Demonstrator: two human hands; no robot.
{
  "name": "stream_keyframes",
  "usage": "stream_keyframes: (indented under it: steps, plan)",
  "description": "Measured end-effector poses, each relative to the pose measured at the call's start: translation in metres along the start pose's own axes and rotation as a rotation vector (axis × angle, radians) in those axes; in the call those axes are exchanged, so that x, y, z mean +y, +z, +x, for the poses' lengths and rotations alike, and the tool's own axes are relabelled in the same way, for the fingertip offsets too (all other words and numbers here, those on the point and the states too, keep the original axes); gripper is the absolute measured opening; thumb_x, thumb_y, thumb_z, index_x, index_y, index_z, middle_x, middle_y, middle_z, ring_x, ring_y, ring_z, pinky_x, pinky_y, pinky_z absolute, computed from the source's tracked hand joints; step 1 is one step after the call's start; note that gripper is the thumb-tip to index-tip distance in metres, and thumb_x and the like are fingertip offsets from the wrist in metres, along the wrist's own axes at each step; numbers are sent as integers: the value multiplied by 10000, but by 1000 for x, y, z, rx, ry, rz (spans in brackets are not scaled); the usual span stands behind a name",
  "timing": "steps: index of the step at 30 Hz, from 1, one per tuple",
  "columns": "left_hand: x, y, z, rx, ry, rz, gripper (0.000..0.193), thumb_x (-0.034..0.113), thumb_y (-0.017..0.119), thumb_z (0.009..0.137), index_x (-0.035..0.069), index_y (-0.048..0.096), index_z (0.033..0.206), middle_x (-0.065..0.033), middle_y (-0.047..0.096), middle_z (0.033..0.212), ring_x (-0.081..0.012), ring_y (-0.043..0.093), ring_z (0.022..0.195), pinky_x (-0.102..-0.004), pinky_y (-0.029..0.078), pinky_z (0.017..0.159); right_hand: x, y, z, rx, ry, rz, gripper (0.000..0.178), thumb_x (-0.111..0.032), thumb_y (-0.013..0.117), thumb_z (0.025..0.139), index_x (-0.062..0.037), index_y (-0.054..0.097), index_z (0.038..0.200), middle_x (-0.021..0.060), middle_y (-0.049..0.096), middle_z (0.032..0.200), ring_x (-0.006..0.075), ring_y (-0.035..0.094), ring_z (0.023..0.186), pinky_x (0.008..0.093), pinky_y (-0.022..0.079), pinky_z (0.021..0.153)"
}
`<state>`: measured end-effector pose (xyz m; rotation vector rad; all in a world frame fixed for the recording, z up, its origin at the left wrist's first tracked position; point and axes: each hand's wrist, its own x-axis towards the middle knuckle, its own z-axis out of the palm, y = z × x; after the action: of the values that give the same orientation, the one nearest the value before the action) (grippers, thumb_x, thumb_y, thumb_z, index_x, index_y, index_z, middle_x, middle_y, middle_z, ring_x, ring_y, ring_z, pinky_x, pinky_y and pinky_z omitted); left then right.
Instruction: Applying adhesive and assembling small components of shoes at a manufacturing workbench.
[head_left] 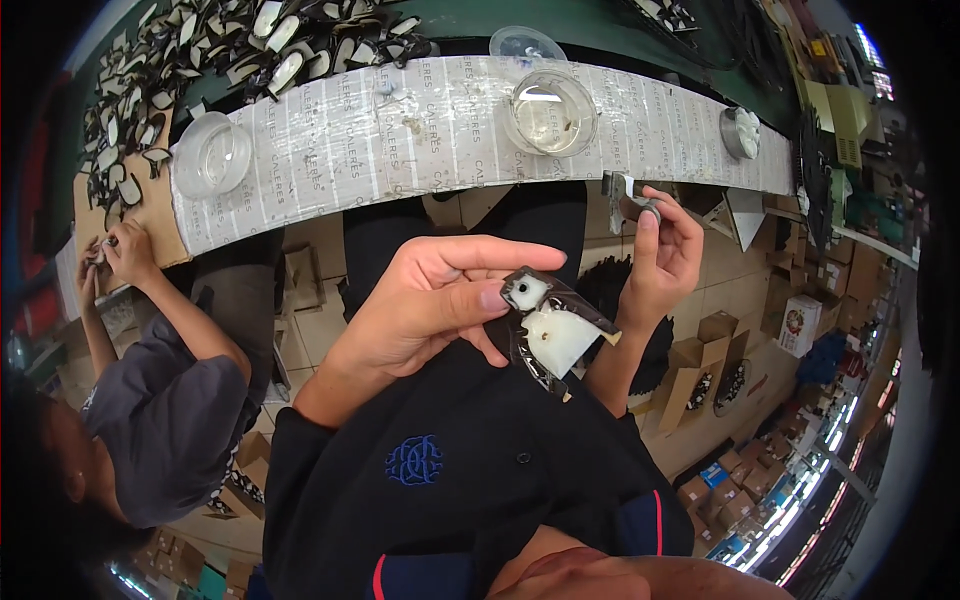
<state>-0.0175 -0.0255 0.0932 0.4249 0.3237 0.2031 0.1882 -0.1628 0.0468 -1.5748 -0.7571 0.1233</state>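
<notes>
My left hand [425,305] pinches a glossy black-and-cream piece [560,335] in front of my chest, thumb on top. It looks like a shoe heel part: a cream core, black material round its edges, and a dark hole in the smaller pale end. Farther right, by the table's near edge, my right hand [665,250] is closed on a small dark curled piece [622,200] with a pale, shiny edge. Its exact kind I cannot make out. The two hands are apart.
A long table [330,130] under patterned paper curves across ahead, bearing clear tubs [550,115] and a small tin [740,133]. Many similar black-and-cream parts [285,70] are heaped far left. A co-worker [170,420] sits at left, handling something small. Cardboard boxes [705,370] stand right.
</notes>
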Motion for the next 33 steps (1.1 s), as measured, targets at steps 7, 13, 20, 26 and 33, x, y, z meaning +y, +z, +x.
stream_keyframes:
  steps: [7, 13, 20, 26, 33]
  plan:
    - [1, -1, 1, -74, 7, 17, 619, 251, 766, 813, -142, 540, 1234, -175, 689, 952, -156, 690, 680, -211, 571, 508, 6, -1, 2, -1, -1, -27, 212, 58, 602, 901, 37, 540, 1102, 184, 606, 1168, 141, 600, 944, 258, 502, 828]
    - [3, -4, 2, -119, 14, 44, 625, 260, 778, 800, -142, 551, 1221, -168, 693, 943, -151, 693, 686, -218, 580, 519, 8, 1, 3, -11, -9, -40, 216, 59, 599, 903, 38, 542, 1110, 181, 608, 1169, 145, 599, 959, 257, 497, 835]
    - [4, -6, 0, -157, 44, 74, 608, 251, 770, 813, -145, 551, 1220, -175, 696, 973, -143, 696, 697, -226, 591, 539, 8, 3, 2, 1, -10, -71, 209, 58, 598, 903, 43, 552, 1107, 180, 613, 1162, 155, 601, 979, 267, 495, 849]
    - [4, -12, 0, -202, 67, 62, 609, 223, 773, 810, -150, 541, 1231, -188, 702, 934, -151, 693, 676, -245, 590, 541, 9, 3, 1, -4, -15, -73, 209, 52, 602, 904, 42, 555, 1106, 178, 615, 1165, 160, 600, 992, 268, 491, 856]
    - [5, -13, -3, -191, 45, 58, 623, 220, 794, 785, -150, 550, 1223, -191, 706, 890, -162, 689, 648, -251, 581, 546, 9, 4, -2, -8, -19, -79, 205, 43, 606, 906, 38, 558, 1105, 174, 614, 1173, 157, 600, 994, 271, 490, 858]
